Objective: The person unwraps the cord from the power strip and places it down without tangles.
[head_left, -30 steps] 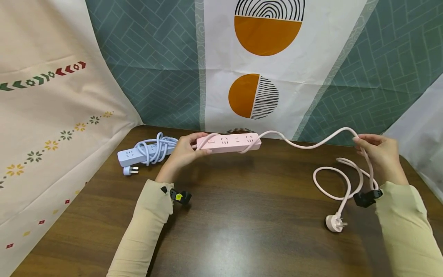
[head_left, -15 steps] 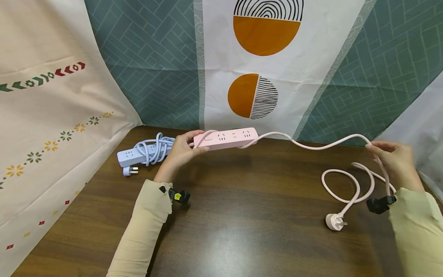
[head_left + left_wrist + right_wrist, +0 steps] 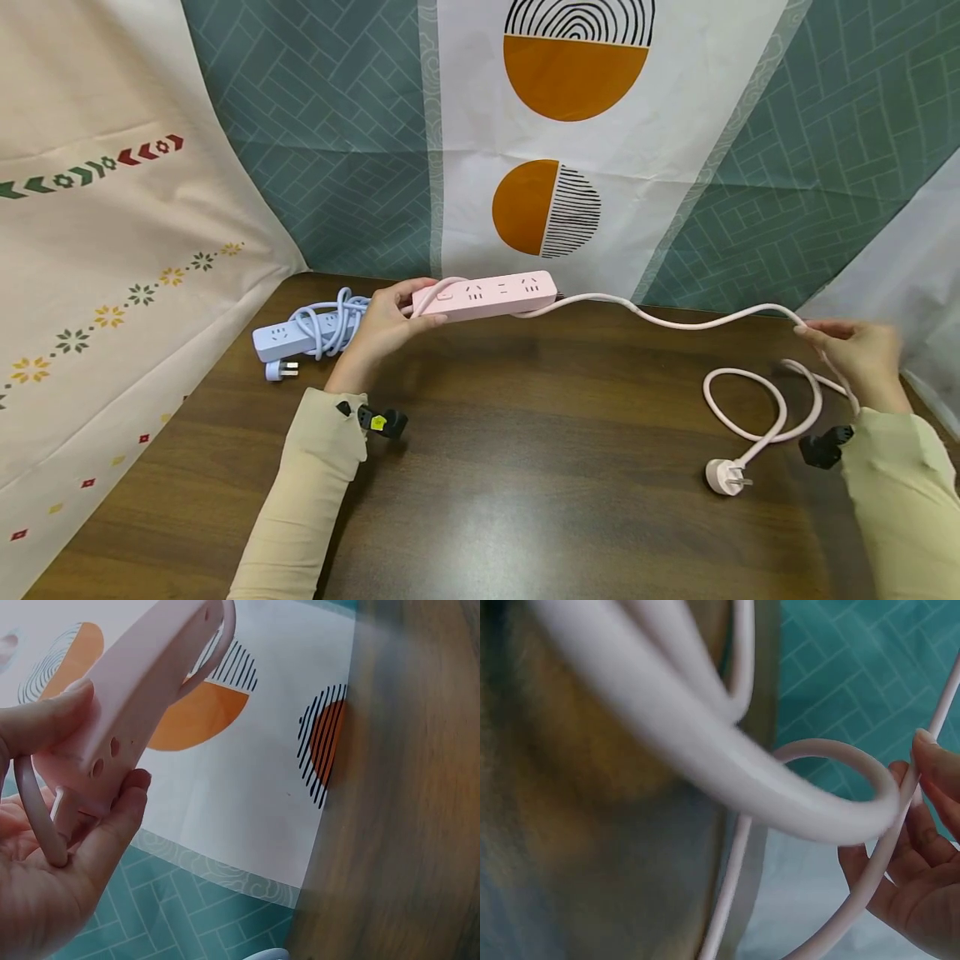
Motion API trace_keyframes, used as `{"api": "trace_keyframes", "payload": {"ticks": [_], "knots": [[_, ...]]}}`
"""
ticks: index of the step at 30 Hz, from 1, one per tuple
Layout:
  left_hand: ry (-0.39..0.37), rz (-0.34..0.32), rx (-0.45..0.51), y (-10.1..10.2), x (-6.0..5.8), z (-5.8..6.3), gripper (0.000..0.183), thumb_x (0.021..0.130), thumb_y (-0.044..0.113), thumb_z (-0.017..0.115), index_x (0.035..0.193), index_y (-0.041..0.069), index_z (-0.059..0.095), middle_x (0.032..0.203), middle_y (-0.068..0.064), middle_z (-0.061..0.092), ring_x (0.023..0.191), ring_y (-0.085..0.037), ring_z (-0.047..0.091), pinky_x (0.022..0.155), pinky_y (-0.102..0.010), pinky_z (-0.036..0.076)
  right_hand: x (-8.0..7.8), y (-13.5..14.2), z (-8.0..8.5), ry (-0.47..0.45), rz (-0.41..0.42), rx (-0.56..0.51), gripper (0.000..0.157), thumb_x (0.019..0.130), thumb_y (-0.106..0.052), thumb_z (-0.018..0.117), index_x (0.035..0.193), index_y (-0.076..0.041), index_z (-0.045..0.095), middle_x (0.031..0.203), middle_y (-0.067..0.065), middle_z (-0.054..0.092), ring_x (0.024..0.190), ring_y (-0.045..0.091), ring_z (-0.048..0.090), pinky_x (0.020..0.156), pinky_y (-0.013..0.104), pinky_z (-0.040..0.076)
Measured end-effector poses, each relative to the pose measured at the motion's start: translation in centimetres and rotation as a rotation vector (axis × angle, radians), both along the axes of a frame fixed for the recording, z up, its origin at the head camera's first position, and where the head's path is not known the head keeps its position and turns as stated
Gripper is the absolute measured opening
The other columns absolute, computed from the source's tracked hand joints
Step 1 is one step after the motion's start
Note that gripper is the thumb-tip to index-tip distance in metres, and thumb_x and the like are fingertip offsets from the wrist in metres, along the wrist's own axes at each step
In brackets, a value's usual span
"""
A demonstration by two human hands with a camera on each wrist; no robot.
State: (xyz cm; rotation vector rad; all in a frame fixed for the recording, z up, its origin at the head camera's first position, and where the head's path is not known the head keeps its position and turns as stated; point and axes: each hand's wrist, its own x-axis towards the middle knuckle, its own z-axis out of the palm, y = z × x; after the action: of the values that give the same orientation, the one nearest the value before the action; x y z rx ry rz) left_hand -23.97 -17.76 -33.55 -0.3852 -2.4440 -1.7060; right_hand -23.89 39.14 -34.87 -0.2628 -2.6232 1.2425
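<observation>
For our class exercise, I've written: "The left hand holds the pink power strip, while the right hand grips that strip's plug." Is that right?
Not quite: the right hand pinches the pink cord, not the plug, which lies on the table, as the head view shows. The left hand does hold the pink power strip.

Covered, cropped, blurred

In the head view, ends of the blue power strip [image 3: 283, 340] and the pink power strip [image 3: 487, 296] are hidden by the left hand [image 3: 384, 327]. In the left wrist view, the pink power strip is cropped by the top edge, and a pale curve [image 3: 268, 955] at the bottom is too slight to be identified. In the right wrist view, the right hand [image 3: 922, 885] and the pink cord [image 3: 705, 761] are cropped, and the table [image 3: 585, 862] is blurred.
</observation>
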Motion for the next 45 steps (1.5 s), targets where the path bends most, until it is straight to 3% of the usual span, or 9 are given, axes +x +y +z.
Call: {"api": "trace_keyframes", "payload": {"ticks": [6, 10, 13, 18, 23, 30, 35, 38, 45], "knots": [[-0.004, 0.008, 0.018, 0.1, -0.2, -0.2, 0.049, 0.074, 0.001, 0.072, 0.119, -0.005, 0.055, 0.118, -0.021, 0.055, 0.094, -0.024, 0.055, 0.073, -0.015, 0.045, -1.7, 2.3, -2.8, -0.021, -0.031, 0.153, 0.030, 0.079, -0.044, 0.066, 0.081, -0.016, 0.074, 0.059, -0.030, 0.052, 0.061, -0.007, 0.045, 0.047, 0.024, 0.041], [-0.017, 0.019, 0.028, 0.2, -0.2, -0.3, 0.050, 0.074, 0.002, 0.072, 0.120, -0.004, 0.054, 0.119, -0.020, 0.054, 0.095, -0.025, 0.056, 0.072, -0.015, 0.046, -3.0, 4.3, -4.7, -0.043, -0.009, 0.199, 0.013, 0.075, -0.054, 0.064, 0.071, -0.041, 0.065, 0.059, -0.031, 0.053, 0.059, -0.005, 0.049, 0.044, 0.023, 0.042], [-0.013, 0.031, 0.032, 0.2, -0.1, -0.3, 0.050, 0.074, 0.002, 0.071, 0.121, -0.004, 0.054, 0.120, -0.020, 0.054, 0.096, -0.025, 0.055, 0.075, -0.017, 0.046, -2.7, 3.7, -4.4, -0.057, 0.014, 0.253, 0.014, 0.077, -0.052, 0.063, 0.073, -0.038, 0.066, 0.061, -0.026, 0.058, 0.059, -0.002, 0.051, 0.045, 0.023, 0.043], [-0.038, 0.002, 0.034, 0.1, 0.1, -0.2, 0.050, 0.075, 0.003, 0.071, 0.121, -0.004, 0.054, 0.121, -0.019, 0.054, 0.097, -0.023, 0.053, 0.080, -0.020, 0.045, -1.1, 0.6, -1.6, -0.067, 0.040, 0.345, 0.042, 0.084, -0.033, 0.063, 0.096, 0.007, 0.068, 0.068, 0.001, 0.067, 0.062, 0.004, 0.048, 0.051, 0.022, 0.039], [-0.077, -0.067, 0.042, 0.1, 0.1, -0.4, 0.050, 0.075, 0.001, 0.070, 0.121, -0.006, 0.052, 0.121, -0.020, 0.054, 0.094, -0.020, 0.054, 0.079, -0.018, 0.045, -0.2, -0.5, 0.0, -0.010, 0.006, 0.368, 0.041, 0.087, -0.028, 0.060, 0.099, 0.011, 0.064, 0.058, -0.026, 0.053, 0.063, -0.002, 0.043, 0.056, 0.022, 0.036], [-0.089, -0.114, 0.094, 0.3, 0.1, -0.4, 0.049, 0.074, -0.001, 0.070, 0.120, -0.006, 0.054, 0.117, -0.021, 0.055, 0.089, -0.014, 0.055, 0.075, -0.018, 0.045, -0.7, -0.4, 0.1, 0.092, -0.044, 0.364, 0.037, 0.087, -0.020, 0.058, 0.099, 0.015, 0.061, 0.052, -0.048, 0.026, 0.087, 0.041, 0.048, 0.089, 0.052, 0.025], [-0.083, -0.101, 0.075, 0.6, 0.2, -0.4, 0.049, 0.073, -0.001, 0.071, 0.119, -0.005, 0.055, 0.115, -0.020, 0.057, 0.088, -0.014, 0.056, 0.075, -0.018, 0.045, -1.1, -0.9, -0.3, -0.002, 0.036, 0.411, 0.042, 0.087, -0.029, 0.060, 0.099, 0.012, 0.063, 0.066, -0.003, 0.067, 0.075, 0.022, 0.052, 0.061, 0.031, 0.037], [-0.080, -0.089, 0.039, 0.8, 0.1, -0.5, 0.048, 0.073, 0.001, 0.073, 0.118, -0.004, 0.056, 0.114, -0.019, 0.057, 0.090, -0.017, 0.055, 0.075, -0.018, 0.045, -1.4, -1.6, -0.4, -0.101, 0.137, 0.425, 0.048, 0.088, -0.036, 0.058, 0.103, 0.010, 0.062, 0.097, 0.029, 0.061, 0.085, 0.038, 0.052, 0.060, 0.034, 0.039], [-0.086, -0.070, 0.017, 0.9, 0.0, -0.6, 0.049, 0.073, 0.002, 0.073, 0.118, -0.003, 0.056, 0.116, -0.019, 0.057, 0.092, -0.021, 0.055, 0.077, -0.021, 0.045, -2.4, -4.4, 1.1, -0.187, 0.354, 0.415, 0.043, 0.089, -0.019, 0.053, 0.119, 0.011, 0.052, 0.115, 0.035, 0.051, 0.099, 0.049, 0.049, 0.071, 0.046, 0.045]]}}
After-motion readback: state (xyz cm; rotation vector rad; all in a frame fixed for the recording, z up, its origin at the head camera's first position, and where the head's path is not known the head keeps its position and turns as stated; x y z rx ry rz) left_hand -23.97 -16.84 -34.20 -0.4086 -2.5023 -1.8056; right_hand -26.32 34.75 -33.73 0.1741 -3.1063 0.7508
